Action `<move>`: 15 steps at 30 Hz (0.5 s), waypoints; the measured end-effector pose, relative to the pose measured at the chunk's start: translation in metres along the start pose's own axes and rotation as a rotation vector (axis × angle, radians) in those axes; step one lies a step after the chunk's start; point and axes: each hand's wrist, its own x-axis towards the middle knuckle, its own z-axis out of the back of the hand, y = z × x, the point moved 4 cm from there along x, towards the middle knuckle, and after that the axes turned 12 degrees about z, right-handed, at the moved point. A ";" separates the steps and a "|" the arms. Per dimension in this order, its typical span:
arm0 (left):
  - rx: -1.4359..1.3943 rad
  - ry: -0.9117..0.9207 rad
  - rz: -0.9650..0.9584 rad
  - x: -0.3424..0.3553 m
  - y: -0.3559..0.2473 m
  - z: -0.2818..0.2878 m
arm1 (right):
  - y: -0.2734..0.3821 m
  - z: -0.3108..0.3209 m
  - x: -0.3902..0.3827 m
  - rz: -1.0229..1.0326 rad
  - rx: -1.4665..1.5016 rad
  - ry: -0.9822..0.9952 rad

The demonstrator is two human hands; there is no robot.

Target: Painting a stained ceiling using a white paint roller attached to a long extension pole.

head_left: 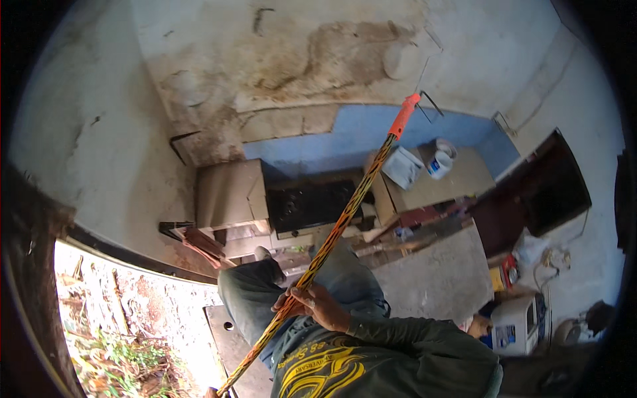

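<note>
We're holding the patterned pole (340,229) diagonally toward the stained wall (352,56), right hand (320,306) wrapped around it; left hand (212,393) mostly cropped, grip unclear. Steering likely calls for two-handed control.

A run-down kitchen, judging by the black stove (295,204) between counters (229,189) and the stained wall (285,56).

Striped pole (342,220) slants up rightward, a red-orange handle (403,117) atop.
</note>
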 end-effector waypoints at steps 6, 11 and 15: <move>0.045 0.040 -0.272 0.034 -0.034 0.007 | 0.022 0.058 -0.035 0.063 0.093 -0.184; 0.023 0.378 -0.043 0.060 -0.007 -0.005 | 0.021 0.115 -0.052 0.107 0.240 -0.371; -0.298 0.256 -0.306 0.056 -0.117 -0.018 | 0.031 0.151 -0.044 0.215 0.370 -0.562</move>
